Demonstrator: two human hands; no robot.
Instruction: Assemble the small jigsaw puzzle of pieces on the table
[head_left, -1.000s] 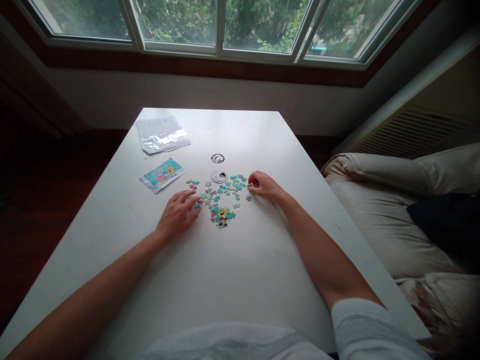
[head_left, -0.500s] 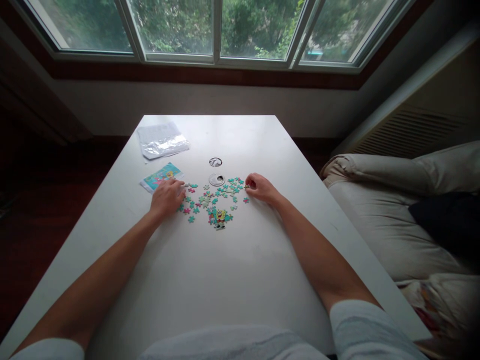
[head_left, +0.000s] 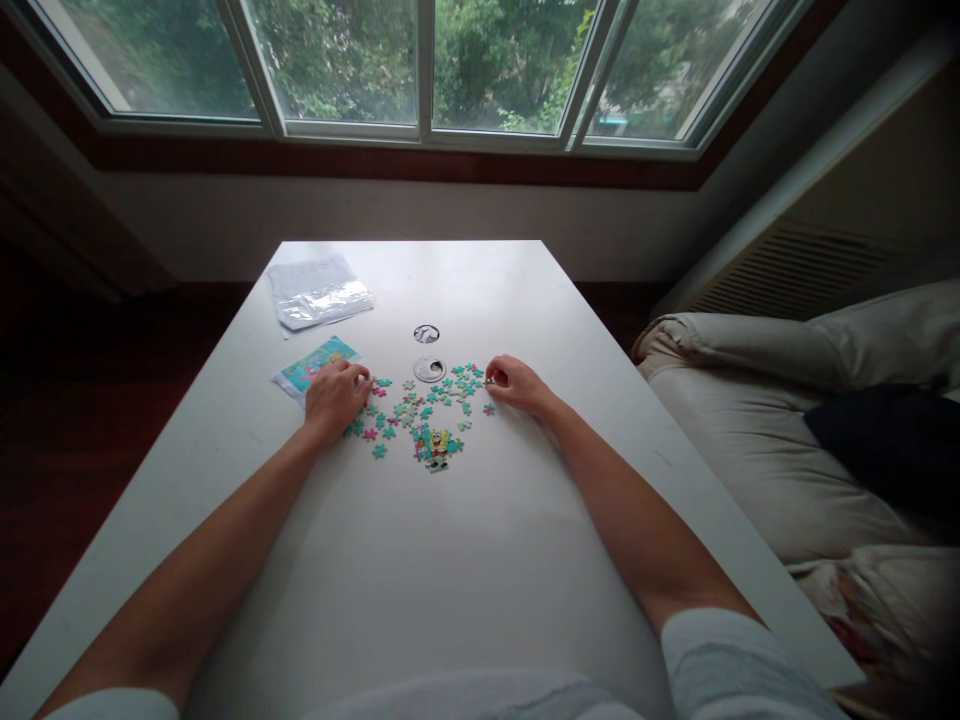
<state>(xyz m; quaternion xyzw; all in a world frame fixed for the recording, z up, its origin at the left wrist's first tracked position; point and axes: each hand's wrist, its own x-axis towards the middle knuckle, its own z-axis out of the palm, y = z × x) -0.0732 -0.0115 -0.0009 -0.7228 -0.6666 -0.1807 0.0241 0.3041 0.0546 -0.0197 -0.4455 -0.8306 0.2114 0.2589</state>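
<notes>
Loose puzzle pieces, mostly turquoise and green with some pink, lie scattered between my hands on the white table. Nearest me, a few joined pieces form a yellow cartoon figure. My right hand pinches a small puzzle piece at the right side of the scatter. At the left side, my left hand has its fingertips drawn together beside the pieces; a pale spot shows there, too small to make out. Partly behind that hand lies a colourful picture sheet.
A clear plastic bag with paper lies at the table's far left. Two round fittings, a cable-hole cover and a round opening, sit mid-table. To the right stands a beige sofa with a dark cloth; windows are ahead.
The fingers of my left hand have lifted and drawn together at the edge of the pieces. My right hand keeps its pinch almost in place. The whole view has shifted slightly.
</notes>
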